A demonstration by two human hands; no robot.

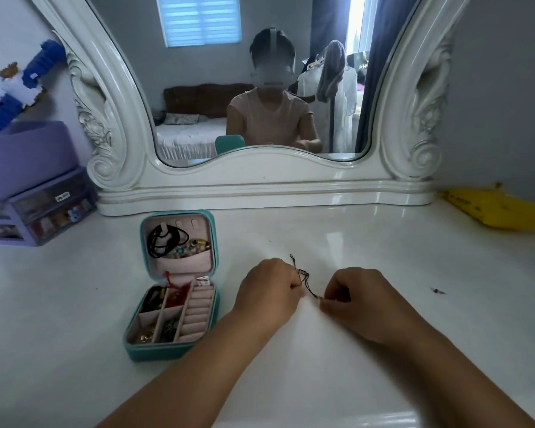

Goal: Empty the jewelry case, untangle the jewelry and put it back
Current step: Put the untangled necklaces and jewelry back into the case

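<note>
A teal jewelry case (212,307) lies open on the white dresser top, left of my hands. Its lid pocket holds black cords and beaded pieces (173,240); its tray compartments hold red, gold and dark jewelry (162,307). A thin dark cord bracelet (305,279) stretches between my hands, knotted near its middle. My left hand (269,290) pinches one end with curled fingers. My right hand (352,296) pinches the other end, which carries a small bead.
An ornate white mirror (260,183) stands at the back of the dresser. A purple drawer organiser (40,211) sits at the left, a yellow object (494,208) at the right. A small dark speck (437,291) lies right of my hands.
</note>
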